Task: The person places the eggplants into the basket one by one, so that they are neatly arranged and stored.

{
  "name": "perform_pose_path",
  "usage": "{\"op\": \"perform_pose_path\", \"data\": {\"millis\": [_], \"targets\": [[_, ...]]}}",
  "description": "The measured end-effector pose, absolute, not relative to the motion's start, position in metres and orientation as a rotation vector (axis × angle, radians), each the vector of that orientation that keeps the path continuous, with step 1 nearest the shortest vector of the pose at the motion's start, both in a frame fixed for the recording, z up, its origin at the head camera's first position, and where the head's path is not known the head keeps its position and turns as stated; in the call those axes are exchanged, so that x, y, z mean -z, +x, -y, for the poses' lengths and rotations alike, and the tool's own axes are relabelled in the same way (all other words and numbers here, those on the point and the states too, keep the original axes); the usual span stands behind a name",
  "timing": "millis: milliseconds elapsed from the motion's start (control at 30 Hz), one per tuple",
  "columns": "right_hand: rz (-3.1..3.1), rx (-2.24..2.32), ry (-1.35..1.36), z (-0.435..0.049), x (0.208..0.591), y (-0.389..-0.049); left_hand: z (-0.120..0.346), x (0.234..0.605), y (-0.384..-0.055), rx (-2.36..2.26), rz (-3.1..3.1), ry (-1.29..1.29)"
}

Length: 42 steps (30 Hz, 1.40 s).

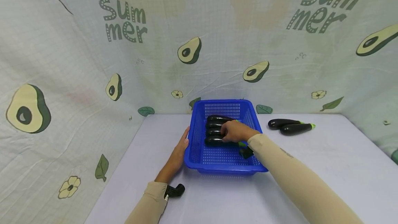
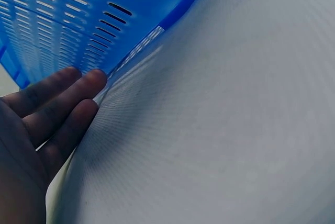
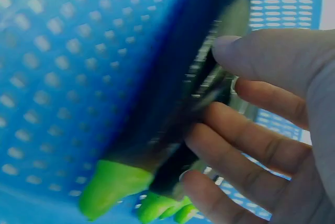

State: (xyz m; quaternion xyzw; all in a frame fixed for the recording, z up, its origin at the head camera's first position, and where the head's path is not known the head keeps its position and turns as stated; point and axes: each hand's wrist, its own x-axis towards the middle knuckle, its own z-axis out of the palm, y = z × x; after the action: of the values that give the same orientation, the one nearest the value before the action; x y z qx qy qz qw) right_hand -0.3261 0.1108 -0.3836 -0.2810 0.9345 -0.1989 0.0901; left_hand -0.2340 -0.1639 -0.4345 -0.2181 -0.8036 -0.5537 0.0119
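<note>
A: Where are the eggplants to be found?

B: In the blue basket (image 1: 230,168), a row of four eggplants (image 1: 212,132) is seen, stacked from 12 toward 6 o'clock, with the green stem ends (image 3: 115,185) pointed to about 3. Two loose eggplants (image 1: 295,129) are seen on the tabletop (image 1: 335,148), outside the rim at roughly 3 o'clock.

A: And how are the hands placed?

B: The right hand (image 1: 237,131) is reached in over the 3 o'clock wall, its thumb and slightly bent fingers laid on the eggplants at the 6 o'clock end of the row. Whether one is actually gripped cannot be told. The left hand (image 1: 178,149) is set outside the wall at 9 o'clock, its fingers extended against it and nothing grasped.

A: How might the step be done well?

B: It is judged to be a matter of tidy placing. The nearest eggplant (image 1: 214,141) would best be guided by its body, level and parallel to its neighbour, with little squeeze, since the glossy skin may slip or roll. Fingertips should be freed gently so that the row is not dragged apart. The wall at 9 o'clock should be only lightly braced, lest the basket be pushed toward 3.
</note>
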Motion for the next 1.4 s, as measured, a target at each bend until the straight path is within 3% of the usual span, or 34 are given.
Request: {"op": "perform_pose_path", "data": {"millis": [267, 633, 1400], "targets": [[-2.761, 0.881, -0.869, -0.132, 0.364, -0.328, 0.164, 0.437, -0.232, 1.706, 2.514, -0.66], [-2.776, 1.344, -0.553, -0.209, 0.335, -0.331, 0.164, 0.436, -0.235, 1.726, 2.498, -0.673], [-2.997, 1.3, -0.196, -0.324, 0.392, -0.332, 0.164, 0.436, -0.235, 1.781, 2.479, -0.711]]}}
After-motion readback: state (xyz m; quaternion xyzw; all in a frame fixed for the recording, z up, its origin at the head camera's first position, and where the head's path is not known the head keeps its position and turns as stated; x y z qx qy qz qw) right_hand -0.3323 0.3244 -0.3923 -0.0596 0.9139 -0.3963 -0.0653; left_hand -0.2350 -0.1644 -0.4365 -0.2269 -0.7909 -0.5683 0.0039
